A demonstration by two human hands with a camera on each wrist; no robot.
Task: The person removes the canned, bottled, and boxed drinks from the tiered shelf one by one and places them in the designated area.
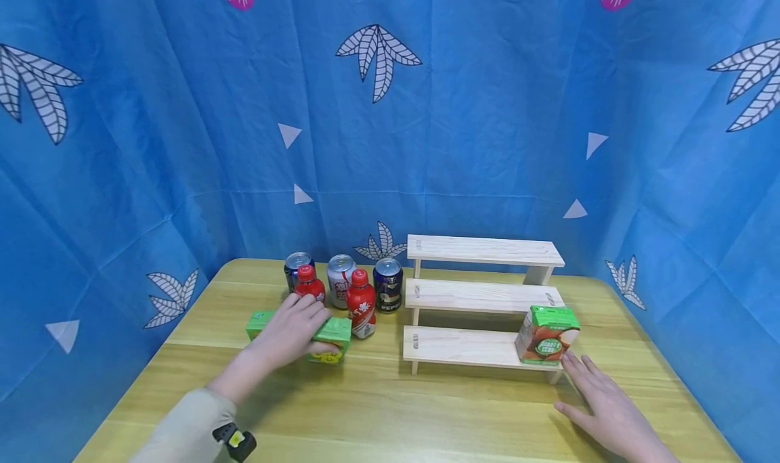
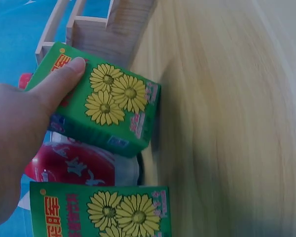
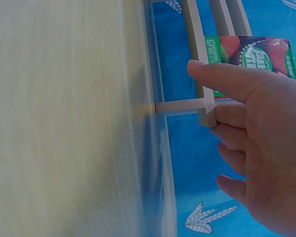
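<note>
My left hand grips a green drink carton printed with yellow flowers; the thumb lies across its front in the left wrist view. A second flower carton stands beside it, partly behind the hand in the head view. Just behind are two red bottles. My right hand is by the right end of the wooden three-tier rack, its fingers loosely extended. Close to its fingertips, a green-topped carton with red fruit on it stands on the lowest tier. Whether they touch it, I cannot tell.
Several drink cans stand at the back of the wooden table, left of the rack. Blue patterned cloth hangs around the table's back and sides. The middle tier and top tier rise behind the lowest one.
</note>
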